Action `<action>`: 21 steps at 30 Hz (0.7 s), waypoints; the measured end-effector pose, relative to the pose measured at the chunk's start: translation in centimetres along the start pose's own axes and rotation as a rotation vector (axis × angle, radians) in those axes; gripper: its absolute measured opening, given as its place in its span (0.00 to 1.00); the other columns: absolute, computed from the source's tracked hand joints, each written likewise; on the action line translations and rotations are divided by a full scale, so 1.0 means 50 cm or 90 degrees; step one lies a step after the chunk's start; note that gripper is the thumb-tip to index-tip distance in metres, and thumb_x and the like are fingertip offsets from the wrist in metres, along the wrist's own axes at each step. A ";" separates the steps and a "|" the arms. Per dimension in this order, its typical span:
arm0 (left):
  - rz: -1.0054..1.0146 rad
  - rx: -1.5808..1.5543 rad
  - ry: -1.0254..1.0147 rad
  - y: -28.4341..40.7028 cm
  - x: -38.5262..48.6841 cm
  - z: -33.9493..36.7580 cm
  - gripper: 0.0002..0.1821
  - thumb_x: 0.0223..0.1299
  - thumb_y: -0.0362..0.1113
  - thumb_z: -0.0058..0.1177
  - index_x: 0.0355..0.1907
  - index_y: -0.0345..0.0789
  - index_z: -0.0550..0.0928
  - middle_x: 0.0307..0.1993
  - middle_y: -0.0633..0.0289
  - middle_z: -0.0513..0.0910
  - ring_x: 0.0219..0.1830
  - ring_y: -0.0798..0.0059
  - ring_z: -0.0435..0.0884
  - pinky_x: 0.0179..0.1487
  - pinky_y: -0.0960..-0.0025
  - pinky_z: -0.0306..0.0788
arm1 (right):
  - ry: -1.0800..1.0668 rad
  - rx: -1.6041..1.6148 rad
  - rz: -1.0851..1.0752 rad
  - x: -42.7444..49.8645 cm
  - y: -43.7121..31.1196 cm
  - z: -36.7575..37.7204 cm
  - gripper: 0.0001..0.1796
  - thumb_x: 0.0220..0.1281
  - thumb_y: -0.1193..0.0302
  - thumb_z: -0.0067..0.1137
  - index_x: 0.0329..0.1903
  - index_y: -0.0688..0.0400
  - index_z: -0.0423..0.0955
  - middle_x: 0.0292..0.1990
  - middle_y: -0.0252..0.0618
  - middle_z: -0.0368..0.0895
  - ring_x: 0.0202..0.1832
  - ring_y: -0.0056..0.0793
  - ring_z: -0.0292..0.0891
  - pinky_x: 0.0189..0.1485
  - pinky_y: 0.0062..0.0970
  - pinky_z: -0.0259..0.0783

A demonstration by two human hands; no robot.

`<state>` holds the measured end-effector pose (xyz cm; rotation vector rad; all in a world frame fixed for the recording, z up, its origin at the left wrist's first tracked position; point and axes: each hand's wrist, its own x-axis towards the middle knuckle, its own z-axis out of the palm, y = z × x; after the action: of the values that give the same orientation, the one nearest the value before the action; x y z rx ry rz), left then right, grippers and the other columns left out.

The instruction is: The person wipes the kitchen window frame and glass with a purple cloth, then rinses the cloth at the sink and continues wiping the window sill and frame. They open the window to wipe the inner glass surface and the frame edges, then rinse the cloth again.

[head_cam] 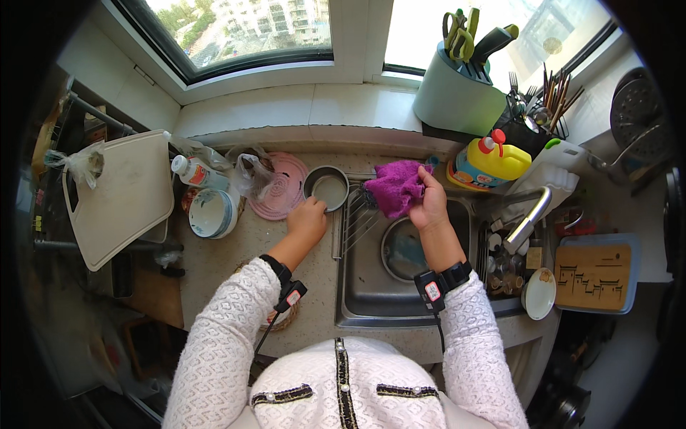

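My left hand (307, 221) has its fingers at the near rim of a small round metal pan (326, 189), left of the sink; its underside and any handle are hidden. In my right hand (430, 202) is a bunched purple cloth (395, 187), held above the sink's back left part. Dark scrubbing material (367, 195) shows at the cloth's left edge. Below the cloth, a wire rack (355, 217) lies over the left side of the steel sink (370, 300). A round metal vessel (394, 265) stands in the basin, partly hidden by my right hand and forearm.
A pink round mat (278, 185), stacked bowls (210, 213) and a white bottle (195, 171) stand left. A yellow jug (489, 163) and knife block (458, 96) are at the back right. The faucet (528, 220) reaches over the sink's right side, near a small white dish (538, 294).
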<state>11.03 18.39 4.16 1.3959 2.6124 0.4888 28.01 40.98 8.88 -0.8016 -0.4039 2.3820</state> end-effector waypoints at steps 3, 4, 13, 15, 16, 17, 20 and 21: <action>0.002 0.027 -0.019 0.005 -0.029 -0.016 0.07 0.54 0.36 0.57 0.36 0.42 0.85 0.39 0.60 0.82 0.43 0.57 0.83 0.43 0.53 0.77 | 0.002 0.019 -0.017 0.031 0.002 0.015 0.12 0.75 0.64 0.50 0.47 0.58 0.77 0.44 0.39 0.83 0.47 0.38 0.79 0.57 0.42 0.74; -0.002 0.031 -0.031 0.008 -0.039 -0.021 0.06 0.54 0.36 0.57 0.35 0.42 0.85 0.39 0.61 0.82 0.43 0.57 0.83 0.43 0.53 0.77 | 0.000 0.022 -0.024 0.039 0.000 0.019 0.12 0.75 0.64 0.49 0.47 0.58 0.77 0.44 0.38 0.83 0.47 0.38 0.79 0.57 0.43 0.74; 0.001 0.043 -0.093 -0.006 -0.134 -0.056 0.06 0.51 0.34 0.58 0.33 0.41 0.86 0.37 0.62 0.83 0.39 0.57 0.84 0.40 0.53 0.77 | 0.046 0.096 -0.124 0.146 -0.022 0.075 0.08 0.72 0.64 0.50 0.41 0.55 0.74 0.41 0.38 0.80 0.46 0.37 0.76 0.58 0.43 0.71; -0.001 0.054 -0.104 -0.014 -0.150 -0.062 0.06 0.50 0.32 0.58 0.32 0.41 0.86 0.36 0.62 0.83 0.39 0.57 0.84 0.40 0.54 0.77 | 0.057 0.097 -0.151 0.172 -0.018 0.085 0.05 0.64 0.71 0.49 0.38 0.58 0.72 0.40 0.39 0.78 0.44 0.37 0.74 0.57 0.40 0.71; -0.001 0.051 -0.108 -0.019 -0.156 -0.065 0.06 0.49 0.31 0.57 0.31 0.41 0.86 0.35 0.61 0.83 0.39 0.57 0.83 0.41 0.54 0.77 | 0.070 0.103 -0.154 0.184 -0.016 0.088 0.05 0.62 0.73 0.49 0.38 0.59 0.71 0.40 0.40 0.77 0.44 0.37 0.74 0.57 0.40 0.71; -0.004 0.051 -0.115 -0.024 -0.162 -0.069 0.07 0.49 0.31 0.56 0.31 0.40 0.86 0.35 0.61 0.83 0.40 0.57 0.83 0.41 0.54 0.77 | 0.080 0.112 -0.156 0.196 -0.013 0.090 0.05 0.60 0.75 0.48 0.37 0.60 0.71 0.39 0.41 0.76 0.43 0.37 0.73 0.57 0.40 0.71; 0.004 0.037 -0.122 -0.038 -0.177 -0.084 0.07 0.49 0.29 0.55 0.31 0.40 0.86 0.36 0.61 0.83 0.40 0.57 0.83 0.41 0.55 0.77 | 0.096 0.098 -0.140 0.233 0.000 0.102 0.06 0.55 0.81 0.46 0.37 0.62 0.69 0.39 0.42 0.74 0.44 0.38 0.73 0.55 0.38 0.72; 0.009 0.031 -0.120 -0.042 -0.181 -0.088 0.08 0.49 0.28 0.55 0.31 0.39 0.86 0.36 0.61 0.83 0.40 0.57 0.83 0.41 0.55 0.77 | 0.123 0.092 -0.141 0.240 0.005 0.104 0.08 0.53 0.83 0.45 0.37 0.63 0.69 0.39 0.43 0.74 0.44 0.38 0.72 0.55 0.37 0.73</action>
<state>13.27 8.88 7.29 1.4015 2.4804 0.2810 16.87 47.69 7.40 -0.8638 -0.2246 2.0812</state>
